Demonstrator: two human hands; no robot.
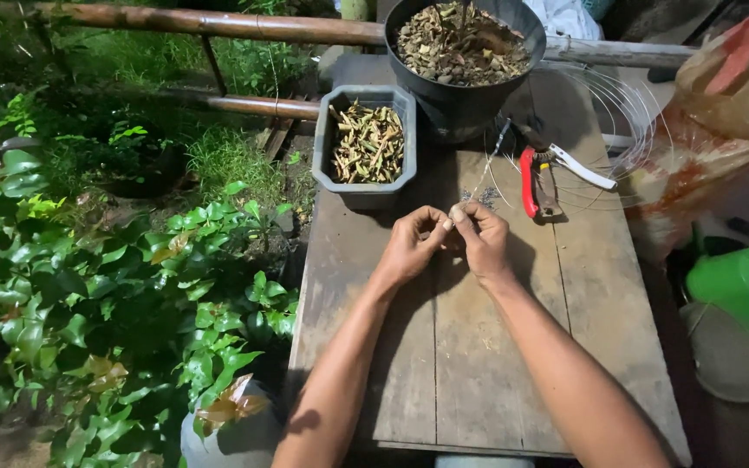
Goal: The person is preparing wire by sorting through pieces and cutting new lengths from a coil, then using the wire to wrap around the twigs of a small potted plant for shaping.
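Note:
My left hand (413,243) and my right hand (480,238) meet over the middle of a worn wooden table (470,364), fingertips pinched together on a thin wire (489,169) that runs up toward the black pot (461,95). The pot is round, filled with brown leaf litter and bark. A grey rectangular planter (366,143) holding dry brown chips stands to the pot's left. Pruning shears (541,178) with one red and one white handle lie right of my hands, beside loops of loose wire (626,113).
Leafy green shrubs (106,295) crowd the table's left edge. A bamboo rail (218,24) runs behind. A plastic bag (721,104) hangs at the right, with a green watering can (743,286) below it on the ground.

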